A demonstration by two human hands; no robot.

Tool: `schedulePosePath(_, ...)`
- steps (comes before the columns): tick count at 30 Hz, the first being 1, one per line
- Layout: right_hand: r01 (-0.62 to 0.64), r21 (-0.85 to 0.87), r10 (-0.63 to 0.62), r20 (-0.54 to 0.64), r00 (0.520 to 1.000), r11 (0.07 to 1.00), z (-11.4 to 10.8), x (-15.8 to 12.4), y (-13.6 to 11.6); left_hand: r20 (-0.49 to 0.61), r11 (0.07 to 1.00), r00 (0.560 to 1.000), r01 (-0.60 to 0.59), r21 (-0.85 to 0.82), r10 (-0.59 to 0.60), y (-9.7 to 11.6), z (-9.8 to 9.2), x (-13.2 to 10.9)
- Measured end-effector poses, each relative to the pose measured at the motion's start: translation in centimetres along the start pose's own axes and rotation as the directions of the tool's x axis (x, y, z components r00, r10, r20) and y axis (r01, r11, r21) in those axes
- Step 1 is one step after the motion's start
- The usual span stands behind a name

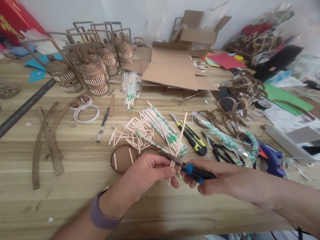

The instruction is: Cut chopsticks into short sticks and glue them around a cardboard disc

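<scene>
My left hand (149, 172) pinches a pair of thin wooden sticks (182, 131) between thumb and fingers; they look like disposable chopsticks. My right hand (205, 173) is closed around a cutter (197, 172) with a blue-and-black handle. Its dark blade lies across the sticks, close to my left fingertips. Just beyond my hands are a heap of short cut sticks (139, 130) and wrapped chopsticks (162, 125). One round cardboard disc (122, 165) with a corrugated rim bears two short sticks. A second disc (151, 151) is partly hidden behind my left hand.
A yellow-and-black utility knife (191, 136), pliers (222, 150) and a blue glue gun (270, 157) lie to the right. Cardboard strips (50, 143), a white tape ring (86, 113) and a slim craft knife (103, 124) are left. Behind stand several cardboard lanterns (93, 80) and flattened cardboard (170, 65).
</scene>
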State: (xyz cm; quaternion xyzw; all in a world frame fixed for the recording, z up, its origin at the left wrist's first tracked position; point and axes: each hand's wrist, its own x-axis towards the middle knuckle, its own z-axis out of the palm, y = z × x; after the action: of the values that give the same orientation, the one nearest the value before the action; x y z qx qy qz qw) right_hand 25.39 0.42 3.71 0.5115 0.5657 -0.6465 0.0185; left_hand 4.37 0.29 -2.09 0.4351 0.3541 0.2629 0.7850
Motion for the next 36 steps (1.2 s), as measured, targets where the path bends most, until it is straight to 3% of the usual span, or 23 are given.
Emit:
schedulePosePath(10,0.015,-0.046,-0.014,0.013,1.0,0.999,0.0,0.0,-0.6,0.004,1.0,1.0,0.019,-0.018,-0.019,0.0,0.1,0.0)
schedulePosePath(25,0.088,-0.26,-0.083,0.031,0.996,0.961,0.0,0.3,-0.8,0.007,1.0,1.0,0.013,-0.009,-0.013,-0.2,0.0,0.1)
schedulePosePath(36,0.066,-0.326,-0.115,-0.131,0.985,0.943,1.5,1.0,-0.1,-0.009,0.998,1.0,0.0,0.06,0.001,-0.2,-0.2,-0.1)
